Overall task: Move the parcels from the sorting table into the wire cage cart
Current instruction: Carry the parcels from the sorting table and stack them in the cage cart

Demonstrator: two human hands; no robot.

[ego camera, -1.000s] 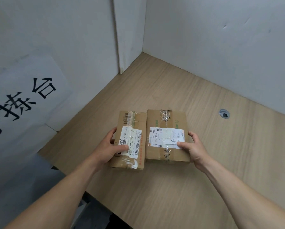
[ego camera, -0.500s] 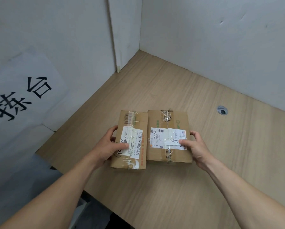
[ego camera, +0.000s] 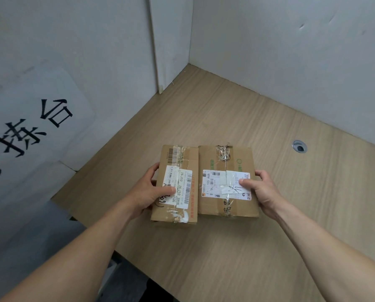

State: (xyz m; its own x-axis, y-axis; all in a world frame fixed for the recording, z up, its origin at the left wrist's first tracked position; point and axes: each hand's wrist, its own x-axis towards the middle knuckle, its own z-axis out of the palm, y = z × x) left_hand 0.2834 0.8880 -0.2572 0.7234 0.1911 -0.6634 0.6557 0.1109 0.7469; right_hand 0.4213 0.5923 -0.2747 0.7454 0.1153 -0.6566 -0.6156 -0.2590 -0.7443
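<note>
cardboard, brown and taped: two parcels lie side by side, touching, at the centre of the frame on the wooden sorting table (ego camera: 225,253); the left hand (ego camera: 148,190) grasps the narrower parcel (ego camera: 182,168) at its left edge, thumb on the label; the right hand (ego camera: 262,190) grasps the wider parcel (ego camera: 223,166) at its right edge, thumb on top; this reads as the pick-up step; next, i judge, a lift pressing both together, then a turn towards the wire cage cart, which is out of view, so its contents cannot be told
</note>
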